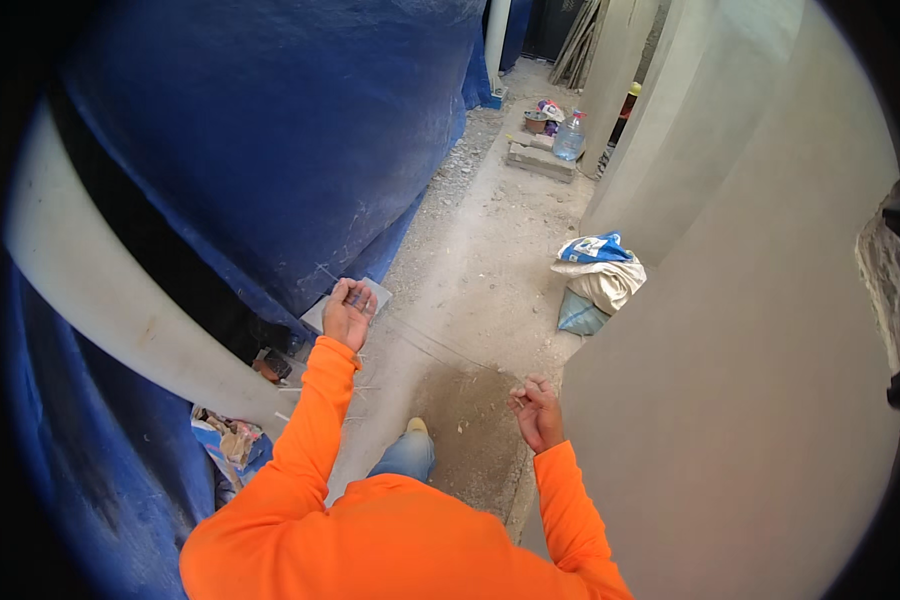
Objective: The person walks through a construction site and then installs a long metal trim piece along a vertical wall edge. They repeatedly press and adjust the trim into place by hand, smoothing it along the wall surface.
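A thin dark wire (440, 343) stretches in two strands between my hands, above the concrete ground. My left hand (349, 314) is turned palm up with its fingers curled, closed on one end of the wire. A short tip of the wire pokes out beyond these fingers, toward the blue tarp (300, 150). Lower and to the right, my right hand (537, 413) pinches the other end between thumb and fingers. Both arms are in orange sleeves, held apart in front of me.
A smooth grey wall (740, 400) rises close on my right, with stacked sacks (602, 275) against it. Farther along stand a clear water jug (569, 138) and concrete blocks (540, 163). A pale round pole (120, 290) slants along the left, near a torn bag (232, 442).
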Demonstrator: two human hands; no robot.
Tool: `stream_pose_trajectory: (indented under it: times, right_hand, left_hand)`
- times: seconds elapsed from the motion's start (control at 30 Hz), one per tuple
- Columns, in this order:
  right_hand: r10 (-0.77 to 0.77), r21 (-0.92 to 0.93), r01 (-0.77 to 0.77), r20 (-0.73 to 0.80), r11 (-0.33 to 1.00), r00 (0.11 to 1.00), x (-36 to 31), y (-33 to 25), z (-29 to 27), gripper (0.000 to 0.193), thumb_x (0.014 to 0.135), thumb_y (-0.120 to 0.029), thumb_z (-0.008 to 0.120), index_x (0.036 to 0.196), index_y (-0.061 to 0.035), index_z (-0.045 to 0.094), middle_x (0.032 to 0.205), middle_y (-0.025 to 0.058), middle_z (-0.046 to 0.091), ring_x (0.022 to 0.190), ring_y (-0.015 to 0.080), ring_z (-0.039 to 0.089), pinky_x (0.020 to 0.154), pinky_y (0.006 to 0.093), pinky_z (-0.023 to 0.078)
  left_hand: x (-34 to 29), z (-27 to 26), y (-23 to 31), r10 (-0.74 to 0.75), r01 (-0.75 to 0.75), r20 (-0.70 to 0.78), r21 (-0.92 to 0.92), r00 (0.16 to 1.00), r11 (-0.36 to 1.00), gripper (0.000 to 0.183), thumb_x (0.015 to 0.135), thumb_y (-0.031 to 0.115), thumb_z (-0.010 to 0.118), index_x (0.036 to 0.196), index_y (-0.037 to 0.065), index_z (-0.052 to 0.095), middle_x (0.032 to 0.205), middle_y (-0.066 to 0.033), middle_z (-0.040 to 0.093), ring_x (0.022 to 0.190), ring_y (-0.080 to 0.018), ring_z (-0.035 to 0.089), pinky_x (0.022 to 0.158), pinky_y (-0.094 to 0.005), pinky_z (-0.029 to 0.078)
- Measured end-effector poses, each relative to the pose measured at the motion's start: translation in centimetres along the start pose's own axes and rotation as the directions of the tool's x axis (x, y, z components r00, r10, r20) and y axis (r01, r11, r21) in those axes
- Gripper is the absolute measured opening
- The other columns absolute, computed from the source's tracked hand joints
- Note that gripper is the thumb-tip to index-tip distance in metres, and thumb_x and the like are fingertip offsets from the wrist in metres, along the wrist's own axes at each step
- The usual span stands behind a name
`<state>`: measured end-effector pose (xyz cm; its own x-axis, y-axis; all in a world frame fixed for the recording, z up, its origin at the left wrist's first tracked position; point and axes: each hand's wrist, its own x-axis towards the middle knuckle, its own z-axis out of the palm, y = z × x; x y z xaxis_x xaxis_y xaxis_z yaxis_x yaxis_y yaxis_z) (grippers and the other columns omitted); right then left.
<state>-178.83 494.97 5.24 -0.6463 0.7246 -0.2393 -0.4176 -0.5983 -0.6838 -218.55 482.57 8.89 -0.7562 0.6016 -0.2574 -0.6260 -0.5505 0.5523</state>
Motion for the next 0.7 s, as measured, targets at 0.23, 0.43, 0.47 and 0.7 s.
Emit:
stream_pose_trajectory:
  times: [0.23, 0.43, 0.47, 0.7]
  right_hand:
    - [0.166, -0.16, -0.198, -0.195, 0.967, 0.967, 19.4, -2.3, -1.6, 0.021, 0.103, -0.015, 0.066, 0.122, -0.0109, 0.058, 0.1, 0.0029, 0.067, 0.096, 0.0162, 0.065, 0.087, 0.0338, 0.053]
    - [0.062, -0.019, -0.068, -0.209, 0.998, 0.976, 28.9, -9.9, -2.7, 0.027, 0.102, -0.007, 0.065, 0.127, -0.0035, 0.057, 0.102, 0.0095, 0.07, 0.094, 0.0175, 0.068, 0.084, 0.0333, 0.058]
    - [0.018, -0.009, -0.02, -0.173, 1.0, 0.985, 30.9, -11.3, -2.8, 0.028, 0.102, -0.005, 0.065, 0.128, -0.0016, 0.057, 0.103, 0.0107, 0.07, 0.094, 0.0183, 0.068, 0.085, 0.0331, 0.058]
    - [0.086, -0.076, -0.116, -0.314, 0.99, 0.946, 45.6, -16.4, -6.5, 0.028, 0.101, -0.004, 0.067, 0.127, 0.0037, 0.061, 0.106, 0.0144, 0.073, 0.093, 0.0206, 0.072, 0.085, 0.0343, 0.063]
  left_hand:
    - [18.9, 5.4, -4.8, 0.113, -0.096, -0.108, 0.15, 0.988, 0.984, 0.019, 0.11, 0.031, 0.053, 0.103, 0.015, 0.061, 0.103, -0.0014, 0.062, 0.097, -0.0197, 0.062, 0.091, -0.0396, 0.055]
    - [31.7, 18.5, -11.8, 0.085, -0.057, -0.097, 0.262, 0.992, 0.963, 0.034, 0.11, 0.024, 0.053, 0.143, 0.016, 0.048, 0.118, -0.0077, 0.057, 0.101, -0.0209, 0.061, 0.088, -0.0384, 0.055]
    - [33.4, 20.8, -13.2, 0.102, -0.069, -0.094, 0.305, 0.99, 0.95, 0.04, 0.11, 0.022, 0.052, 0.149, 0.02, 0.042, 0.118, -0.0077, 0.057, 0.099, -0.0205, 0.061, 0.088, -0.0385, 0.055]
    - [49.9, 33.4, -24.8, 0.378, -0.293, -0.125, 0.432, 0.917, 0.853, 0.069, 0.111, 0.009, 0.044, 0.168, 0.033, 0.014, 0.114, -0.0078, 0.058, 0.076, -0.0099, 0.054, 0.066, -0.0238, 0.049]
